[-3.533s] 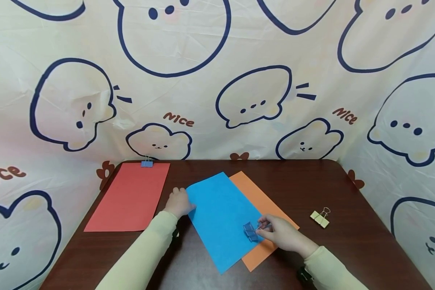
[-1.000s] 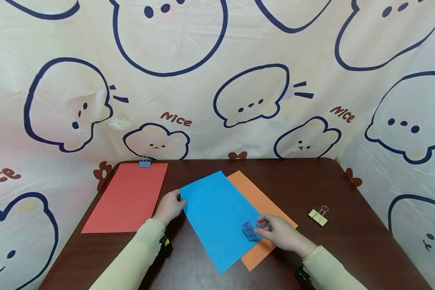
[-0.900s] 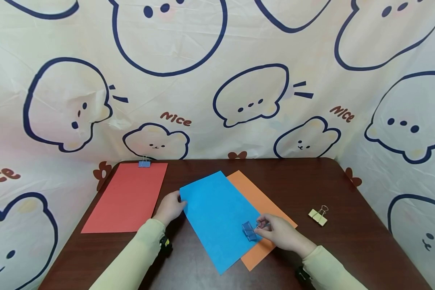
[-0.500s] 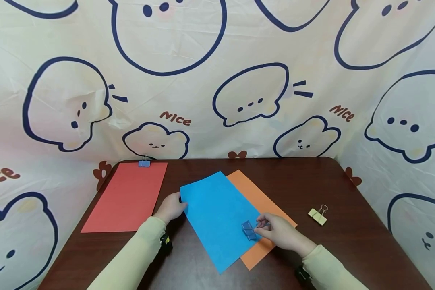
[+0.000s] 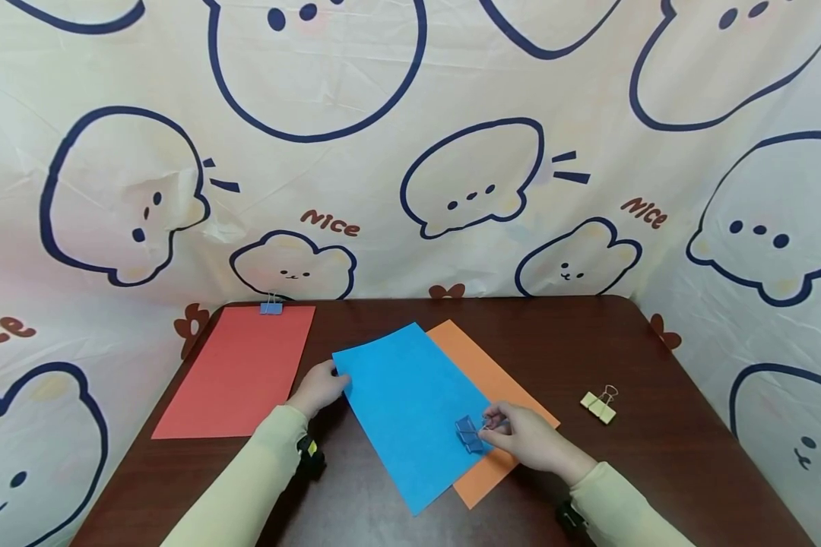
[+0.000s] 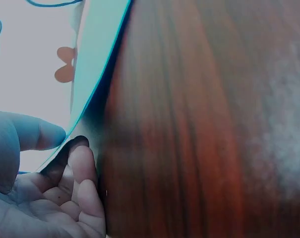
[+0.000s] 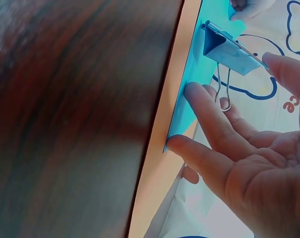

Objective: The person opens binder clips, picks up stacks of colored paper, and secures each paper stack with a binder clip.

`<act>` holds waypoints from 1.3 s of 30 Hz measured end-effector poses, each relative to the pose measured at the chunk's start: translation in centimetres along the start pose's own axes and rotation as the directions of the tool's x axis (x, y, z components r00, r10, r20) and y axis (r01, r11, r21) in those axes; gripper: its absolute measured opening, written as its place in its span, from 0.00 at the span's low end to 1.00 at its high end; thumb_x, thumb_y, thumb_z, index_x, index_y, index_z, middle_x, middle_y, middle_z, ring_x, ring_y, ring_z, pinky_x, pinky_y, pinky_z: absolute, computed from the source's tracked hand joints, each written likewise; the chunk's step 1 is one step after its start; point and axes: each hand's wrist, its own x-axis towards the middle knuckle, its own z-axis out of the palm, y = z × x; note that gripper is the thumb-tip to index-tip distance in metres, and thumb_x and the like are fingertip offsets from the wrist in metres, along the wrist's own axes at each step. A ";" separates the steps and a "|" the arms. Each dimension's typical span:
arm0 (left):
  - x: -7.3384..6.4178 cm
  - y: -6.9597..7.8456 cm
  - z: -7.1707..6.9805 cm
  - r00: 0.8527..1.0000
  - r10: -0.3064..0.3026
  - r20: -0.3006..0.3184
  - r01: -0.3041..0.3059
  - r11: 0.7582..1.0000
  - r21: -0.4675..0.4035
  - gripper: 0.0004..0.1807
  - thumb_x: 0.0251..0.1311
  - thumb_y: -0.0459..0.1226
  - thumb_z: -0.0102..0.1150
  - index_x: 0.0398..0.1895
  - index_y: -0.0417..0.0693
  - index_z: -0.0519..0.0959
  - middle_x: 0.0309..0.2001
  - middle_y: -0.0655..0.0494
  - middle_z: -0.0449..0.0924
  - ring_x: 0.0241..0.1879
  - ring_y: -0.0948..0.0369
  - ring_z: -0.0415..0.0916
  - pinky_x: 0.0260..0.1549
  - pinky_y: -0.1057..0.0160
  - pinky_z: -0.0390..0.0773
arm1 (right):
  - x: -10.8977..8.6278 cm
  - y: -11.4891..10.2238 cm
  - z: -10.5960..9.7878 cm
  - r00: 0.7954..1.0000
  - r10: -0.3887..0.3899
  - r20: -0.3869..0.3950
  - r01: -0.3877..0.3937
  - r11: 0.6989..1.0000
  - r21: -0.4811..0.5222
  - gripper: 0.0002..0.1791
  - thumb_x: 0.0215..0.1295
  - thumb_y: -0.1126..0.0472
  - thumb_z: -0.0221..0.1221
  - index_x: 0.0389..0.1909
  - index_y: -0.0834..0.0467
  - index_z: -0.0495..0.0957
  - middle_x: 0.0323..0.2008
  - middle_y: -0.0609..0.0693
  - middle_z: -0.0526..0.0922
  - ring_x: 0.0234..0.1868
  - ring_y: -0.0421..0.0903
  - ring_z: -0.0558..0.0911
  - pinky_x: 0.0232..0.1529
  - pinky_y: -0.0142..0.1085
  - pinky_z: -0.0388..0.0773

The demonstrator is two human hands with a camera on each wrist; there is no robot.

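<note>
My left hand (image 5: 320,389) pinches the left corner of a blue sheet of paper (image 5: 397,410), thumb on top and fingers beneath. In the left wrist view that sheet (image 6: 97,54) curves up off the table at the thumb. An orange sheet (image 5: 475,361) lies partly under the blue one. My right hand (image 5: 530,441) holds a blue binder clip (image 5: 469,434) above the blue sheet's lower right part. Seen from the right wrist, the thumb is against one side of the clip (image 7: 234,52), a wire handle hangs near the fingers, and two fingertips touch the blue sheet.
On the left of the brown table (image 5: 356,501) lies a red sheet (image 5: 239,372), with another blue binder clip (image 5: 271,308) on its far edge. A yellow binder clip (image 5: 598,407) rests at the right. Printed cloth (image 5: 369,182) hangs behind the table.
My left hand has shifted left with the blue sheet's corner, at first touching its edge and now pinching it. My right hand and its clip have stayed almost still.
</note>
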 end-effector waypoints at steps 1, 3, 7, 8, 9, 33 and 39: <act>0.0 0.0 -0.1 1.000 -0.003 0.003 0.003 1.000 -0.015 0.29 0.74 0.37 0.51 0.70 0.25 0.64 0.53 0.34 0.75 0.45 0.47 0.74 0.42 0.53 0.75 | 0.0 0.0 0.0 1.000 -0.001 0.000 0.001 1.000 0.000 0.22 0.71 0.51 0.65 0.54 0.64 0.78 0.42 0.49 0.84 0.42 0.43 0.83 0.40 0.35 0.81; 0.0 0.0 -0.2 1.000 -0.010 0.010 0.010 0.999 -0.031 0.28 0.74 0.37 0.51 0.68 0.25 0.64 0.48 0.36 0.76 0.42 0.50 0.75 0.39 0.55 0.74 | 0.0 0.0 0.0 1.000 -0.003 -0.002 0.003 1.000 -0.001 0.21 0.71 0.52 0.65 0.54 0.64 0.78 0.41 0.48 0.84 0.42 0.43 0.83 0.39 0.35 0.81; -0.1 0.0 -0.1 1.000 -0.010 0.000 0.010 1.000 -0.025 0.21 0.74 0.36 0.53 0.61 0.27 0.70 0.45 0.38 0.77 0.39 0.51 0.76 0.38 0.56 0.75 | 0.0 0.0 0.1 1.000 -0.004 -0.008 0.004 1.000 -0.008 0.21 0.70 0.52 0.65 0.54 0.64 0.78 0.41 0.48 0.83 0.41 0.43 0.83 0.39 0.34 0.80; -0.2 0.0 -0.1 1.000 -0.009 -0.003 0.009 1.000 -0.022 0.18 0.74 0.36 0.53 0.57 0.28 0.71 0.43 0.38 0.77 0.38 0.51 0.76 0.37 0.56 0.74 | 0.0 0.0 0.1 1.000 -0.003 -0.009 0.002 1.000 -0.009 0.21 0.70 0.52 0.65 0.54 0.64 0.78 0.41 0.48 0.83 0.41 0.43 0.83 0.39 0.34 0.80; -0.2 0.0 -0.1 1.000 -0.006 -0.008 0.006 1.000 -0.020 0.14 0.74 0.36 0.54 0.52 0.30 0.72 0.39 0.40 0.76 0.36 0.52 0.75 0.36 0.57 0.73 | 0.0 0.0 0.1 1.000 -0.001 -0.010 0.001 1.000 -0.009 0.21 0.70 0.52 0.65 0.54 0.64 0.78 0.41 0.48 0.83 0.41 0.43 0.83 0.39 0.35 0.80; 0.1 -0.3 0.4 0.995 0.016 -0.098 -0.011 0.999 0.048 0.16 0.71 0.35 0.60 0.26 0.46 0.66 0.25 0.52 0.64 0.29 0.55 0.65 0.30 0.59 0.65 | 0.0 -0.5 0.0 0.999 -0.030 0.015 0.030 0.999 0.028 0.23 0.70 0.53 0.66 0.57 0.65 0.76 0.46 0.51 0.84 0.47 0.49 0.86 0.42 0.40 0.85; 0.2 -0.3 0.7 0.991 0.031 -0.130 -0.022 0.997 0.076 0.16 0.70 0.34 0.61 0.25 0.46 0.66 0.24 0.52 0.65 0.28 0.55 0.65 0.29 0.60 0.65 | 0.2 -0.6 -0.2 0.999 -0.033 0.022 0.033 0.999 0.020 0.24 0.70 0.53 0.66 0.58 0.64 0.76 0.47 0.51 0.83 0.48 0.49 0.85 0.42 0.38 0.85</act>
